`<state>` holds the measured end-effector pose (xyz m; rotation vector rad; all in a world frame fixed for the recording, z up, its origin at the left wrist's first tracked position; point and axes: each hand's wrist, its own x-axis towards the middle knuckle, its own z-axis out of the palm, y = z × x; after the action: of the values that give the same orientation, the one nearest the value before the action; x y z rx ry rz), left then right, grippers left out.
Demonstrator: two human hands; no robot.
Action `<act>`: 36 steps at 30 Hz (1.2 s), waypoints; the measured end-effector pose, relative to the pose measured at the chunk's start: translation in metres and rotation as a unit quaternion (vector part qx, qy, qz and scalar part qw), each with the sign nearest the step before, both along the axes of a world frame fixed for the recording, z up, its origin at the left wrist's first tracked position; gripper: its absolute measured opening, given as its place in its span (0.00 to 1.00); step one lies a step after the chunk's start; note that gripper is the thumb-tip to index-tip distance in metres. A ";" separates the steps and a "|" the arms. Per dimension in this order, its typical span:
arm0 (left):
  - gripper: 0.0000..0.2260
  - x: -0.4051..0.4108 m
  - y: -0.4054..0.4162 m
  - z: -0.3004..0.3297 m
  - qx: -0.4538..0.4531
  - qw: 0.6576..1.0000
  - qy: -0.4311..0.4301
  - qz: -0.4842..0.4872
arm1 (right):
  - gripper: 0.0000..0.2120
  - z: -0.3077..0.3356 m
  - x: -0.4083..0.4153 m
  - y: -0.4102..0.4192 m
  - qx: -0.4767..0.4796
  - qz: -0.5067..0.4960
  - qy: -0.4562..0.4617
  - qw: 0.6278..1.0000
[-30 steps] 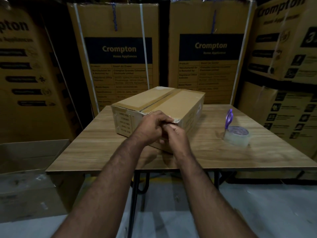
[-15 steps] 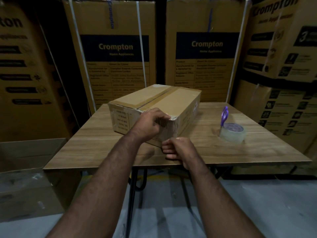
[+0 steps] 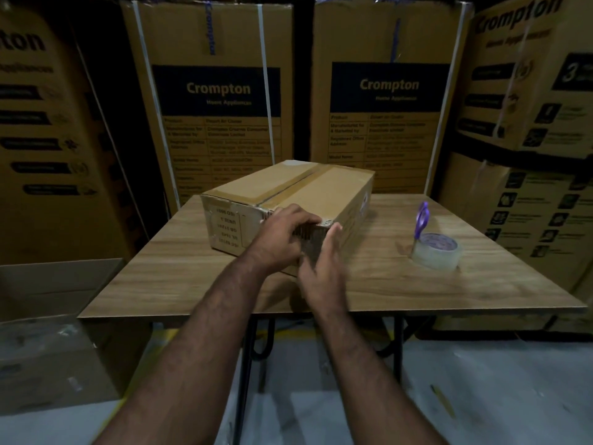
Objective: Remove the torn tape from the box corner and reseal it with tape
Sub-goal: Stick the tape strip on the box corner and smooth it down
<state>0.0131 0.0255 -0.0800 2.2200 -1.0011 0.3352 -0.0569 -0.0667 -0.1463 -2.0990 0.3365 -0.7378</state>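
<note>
A brown cardboard box (image 3: 324, 191) lies on the wooden table (image 3: 417, 290), its near corner pointing at me. My left hand (image 3: 282, 236) rests on that corner, fingers curled over the top edge where a bit of torn tape (image 3: 326, 223) shows. My right hand (image 3: 324, 268) is flat and blurred against the box's right side by the corner, fingers apart, holding nothing I can see. A clear tape roll (image 3: 437, 250) lies on the table to the right, with purple-handled scissors (image 3: 423, 216) standing in it.
Tall printed cartons (image 3: 218, 91) stand close behind the table and on both sides. An open carton (image 3: 48, 284) sits on the floor at the left. The table's near edge is just under my forearms.
My right hand rose from the table edge back up to the box corner, fingers spread. My left hand stayed on the corner.
</note>
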 end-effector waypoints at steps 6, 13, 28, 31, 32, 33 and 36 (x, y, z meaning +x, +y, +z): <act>0.25 0.003 -0.001 -0.010 -0.013 1.000 -0.007 0.001 | 0.62 -0.028 0.008 0.008 -0.054 0.005 0.142 0.988; 0.26 -0.008 -0.005 0.017 0.046 0.999 -0.020 0.017 | 0.60 0.002 -0.009 -0.017 -0.018 0.043 0.287 0.957; 0.27 0.005 -0.008 -0.005 0.000 0.998 0.004 -0.055 | 0.56 0.020 0.035 -0.008 -0.046 -0.081 0.077 0.993; 0.28 0.004 -0.010 -0.007 -0.016 0.998 0.008 -0.064 | 0.58 0.034 0.035 -0.033 -0.043 -0.062 0.119 0.990; 0.27 0.004 -0.012 -0.008 -0.017 0.998 0.001 -0.064 | 0.59 0.034 0.030 -0.033 -0.049 -0.052 0.122 0.990; 0.27 0.004 -0.013 -0.008 -0.015 0.998 -0.006 -0.061 | 0.61 0.032 0.024 -0.030 -0.057 -0.044 0.122 0.990; 0.24 0.004 -0.014 -0.006 -0.017 0.998 -0.006 -0.056 | 0.65 0.015 0.006 -0.010 -0.091 -0.030 0.105 0.990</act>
<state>0.0168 0.0114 -0.0865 2.1238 -1.1141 0.3118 -0.0510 -0.0764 -0.1309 -2.3551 0.4658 -0.6009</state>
